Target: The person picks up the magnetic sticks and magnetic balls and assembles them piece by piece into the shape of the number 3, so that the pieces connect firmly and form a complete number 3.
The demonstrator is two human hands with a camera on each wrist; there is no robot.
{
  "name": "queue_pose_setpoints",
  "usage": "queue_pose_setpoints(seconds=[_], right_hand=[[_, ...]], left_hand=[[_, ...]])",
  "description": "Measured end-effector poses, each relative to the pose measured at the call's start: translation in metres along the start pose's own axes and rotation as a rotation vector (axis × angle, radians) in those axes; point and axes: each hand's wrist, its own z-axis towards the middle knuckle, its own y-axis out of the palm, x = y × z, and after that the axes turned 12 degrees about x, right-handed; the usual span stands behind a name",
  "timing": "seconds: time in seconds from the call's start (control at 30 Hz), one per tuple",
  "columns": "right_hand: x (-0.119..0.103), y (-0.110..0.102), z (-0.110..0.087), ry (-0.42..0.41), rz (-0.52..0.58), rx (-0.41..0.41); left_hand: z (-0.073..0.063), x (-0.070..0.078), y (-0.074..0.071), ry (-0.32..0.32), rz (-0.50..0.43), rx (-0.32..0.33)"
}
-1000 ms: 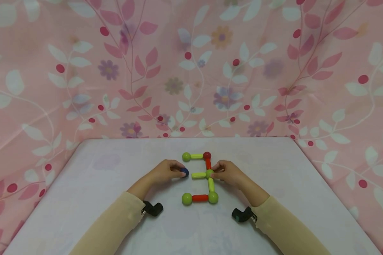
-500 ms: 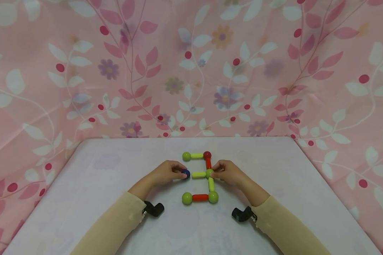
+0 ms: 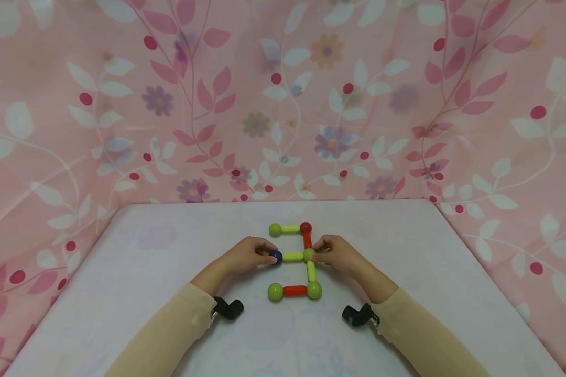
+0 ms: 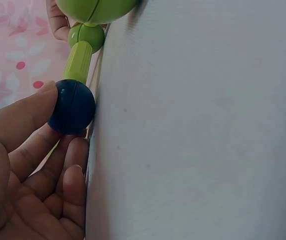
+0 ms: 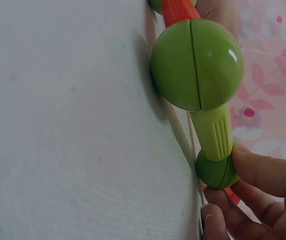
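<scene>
My left hand pinches a dark blue ball between thumb and fingers. The ball meets the free end of a yellow-green rod. At that rod's other end is a green ball, which my right hand pinches with thumb and fingertips. From this green ball a red rod runs back to a red ball, and another yellow-green rod runs forward to a near green ball. The joined balls and rods lie flat on the table in an E shape facing left.
At the back, a yellow-green rod ends in a green ball. In front, a red rod ends in another green ball. A white cloth covers the table; a pink floral curtain hangs behind.
My left hand has moved slightly right, bringing the blue ball against the end of the middle rod, where a gap showed before. The right hand stays on the green ball.
</scene>
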Motion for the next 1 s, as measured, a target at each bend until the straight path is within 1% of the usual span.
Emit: queue_pose_setpoints(seconds=[0.17,0.7,1.0], right_hand=[[-0.0006,0.0001,0.0010,0.000,-0.003,0.001],[-0.0002,0.0004,0.0010,0.018,-0.004,0.006],[0.0007,0.0010,0.0029,0.026,0.007,0.003]], left_hand=[[-0.0010,0.0021,-0.0010,0.002,-0.001,0.005],[-0.0012,0.0005,0.0005,-0.004,-0.026,0.000],[-0.0018,0.0006,0.0012,-0.016,-0.026,0.017]])
